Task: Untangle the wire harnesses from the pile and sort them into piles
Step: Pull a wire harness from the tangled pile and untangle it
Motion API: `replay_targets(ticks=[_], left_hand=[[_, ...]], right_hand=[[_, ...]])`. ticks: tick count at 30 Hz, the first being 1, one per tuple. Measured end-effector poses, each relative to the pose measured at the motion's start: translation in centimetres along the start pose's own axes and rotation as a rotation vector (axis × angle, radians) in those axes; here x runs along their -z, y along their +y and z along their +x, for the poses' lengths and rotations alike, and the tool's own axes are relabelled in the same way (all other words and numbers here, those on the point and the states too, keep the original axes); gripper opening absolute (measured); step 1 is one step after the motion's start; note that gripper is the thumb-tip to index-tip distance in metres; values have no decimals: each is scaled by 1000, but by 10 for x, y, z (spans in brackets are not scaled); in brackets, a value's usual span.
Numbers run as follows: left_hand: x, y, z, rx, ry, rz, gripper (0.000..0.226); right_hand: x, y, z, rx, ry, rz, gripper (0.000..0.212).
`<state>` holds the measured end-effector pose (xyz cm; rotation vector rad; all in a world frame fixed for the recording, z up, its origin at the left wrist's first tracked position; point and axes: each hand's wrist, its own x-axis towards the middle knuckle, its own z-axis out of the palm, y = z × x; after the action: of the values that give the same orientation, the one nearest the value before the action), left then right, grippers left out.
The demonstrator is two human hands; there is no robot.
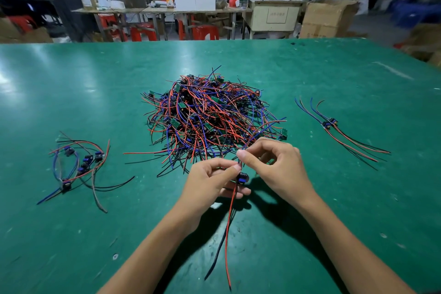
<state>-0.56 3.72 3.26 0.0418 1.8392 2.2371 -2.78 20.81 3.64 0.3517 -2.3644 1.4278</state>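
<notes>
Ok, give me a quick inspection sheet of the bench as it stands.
Surface: green table mat, scuffed.
Job's things: big tangled pile at centre; small pile on the left; neat pair on the right.
Clutter: nothing seen.
Hands: left hand and right hand both pinch one held harness.
Cables: its red and black leads hang toward the camera.
Surroundings: cardboard box, red stools, people at benches behind.

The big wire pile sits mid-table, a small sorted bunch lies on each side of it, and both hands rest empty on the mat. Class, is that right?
Not quite: the head view shows both hands, left and right, pinching one wire harness between them. The big pile and side bunches are as stated.
</notes>
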Motion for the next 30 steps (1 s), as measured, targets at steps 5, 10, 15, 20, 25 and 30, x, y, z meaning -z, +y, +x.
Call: replay_targets(ticks=[5,10,15,20,25,30], left_hand=[[0,1,0,-11,8,-4,17],[-2,2,-1,-31,-8,13,14],[-1,2,-3,-72,-27,67,9],[-1,1,-2,-106,-14,116,9],[-2,-2,-1,-192,20,175,9],[-2,-2,0,-218,48,181,15]], right_hand=[[1,1,1,-39,6,71,16],[0,4,2,-152,-35,193,15],[-4,3,-1,-175,-125,313,11],[-7,1,-2,-188,-117,306,28],[-9,2,-2,-194,-83,272,34],[-10,-3,-4,-147,-195,292,15]])
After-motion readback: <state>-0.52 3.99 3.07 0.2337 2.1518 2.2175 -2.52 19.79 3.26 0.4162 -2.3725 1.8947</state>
